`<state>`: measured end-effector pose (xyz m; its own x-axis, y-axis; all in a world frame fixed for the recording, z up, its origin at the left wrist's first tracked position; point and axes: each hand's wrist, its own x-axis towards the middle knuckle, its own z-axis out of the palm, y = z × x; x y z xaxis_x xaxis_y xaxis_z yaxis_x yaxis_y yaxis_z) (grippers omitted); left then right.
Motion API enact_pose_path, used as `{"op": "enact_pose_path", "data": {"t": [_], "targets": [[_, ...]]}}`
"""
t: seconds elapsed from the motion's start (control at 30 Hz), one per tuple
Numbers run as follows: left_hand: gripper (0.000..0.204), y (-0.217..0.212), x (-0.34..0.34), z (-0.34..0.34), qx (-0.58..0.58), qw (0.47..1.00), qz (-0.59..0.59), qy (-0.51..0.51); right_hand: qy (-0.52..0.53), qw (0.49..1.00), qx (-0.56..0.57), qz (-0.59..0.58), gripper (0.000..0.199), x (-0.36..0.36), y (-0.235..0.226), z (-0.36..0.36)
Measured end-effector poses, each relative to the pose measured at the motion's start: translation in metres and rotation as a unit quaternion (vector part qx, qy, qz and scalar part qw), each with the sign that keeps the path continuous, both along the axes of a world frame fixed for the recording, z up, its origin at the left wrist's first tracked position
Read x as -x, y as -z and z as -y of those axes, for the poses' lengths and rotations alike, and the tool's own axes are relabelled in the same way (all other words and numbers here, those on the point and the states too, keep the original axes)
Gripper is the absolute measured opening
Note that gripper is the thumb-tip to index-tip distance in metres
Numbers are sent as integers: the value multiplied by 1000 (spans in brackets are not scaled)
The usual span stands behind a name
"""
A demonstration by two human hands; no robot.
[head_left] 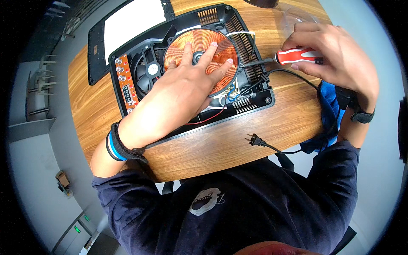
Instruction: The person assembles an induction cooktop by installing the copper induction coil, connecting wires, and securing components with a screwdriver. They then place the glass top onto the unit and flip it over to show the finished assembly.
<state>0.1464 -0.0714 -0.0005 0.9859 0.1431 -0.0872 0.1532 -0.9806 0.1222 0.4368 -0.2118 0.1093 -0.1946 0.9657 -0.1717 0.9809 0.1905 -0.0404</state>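
Note:
An opened induction cooker base lies on the table, its inside showing. My left hand rests on the round copper coil with its fingers spread. Closed around the red and white handle of a screwdriver, my right hand is just right of the base. The shaft runs left, over the vented side wall, to the coil's right edge; what its tip touches is hard to make out. Left of the coil sit a black fan and an orange circuit board with a small display.
A black-framed panel with a white surface lies at the back left. The black power cord's plug rests near the table's front edge. Blue cloth hangs at the right edge. Clear plastic lies at the back right.

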Motion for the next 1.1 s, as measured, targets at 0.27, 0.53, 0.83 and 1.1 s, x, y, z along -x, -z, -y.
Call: {"op": "enact_pose_path", "data": {"t": [0.27, 0.53, 0.83, 1.1], "targets": [[88, 1, 0, 0, -7, 1000, -1, 3, 13, 1000, 8, -2, 36, 9, -8, -3], [87, -1, -1, 0, -16, 1000, 1, 4, 17, 999, 35, 37, 34, 32, -21, -9], [87, 5, 2, 0, -36, 999, 31, 6, -38, 995, 1, 88, 34, 54, -29, -21], [86, 3, 2, 1, -36, 999, 27, 2, -105, 990, -91, 17, 35, 61, -35, -35]]}}
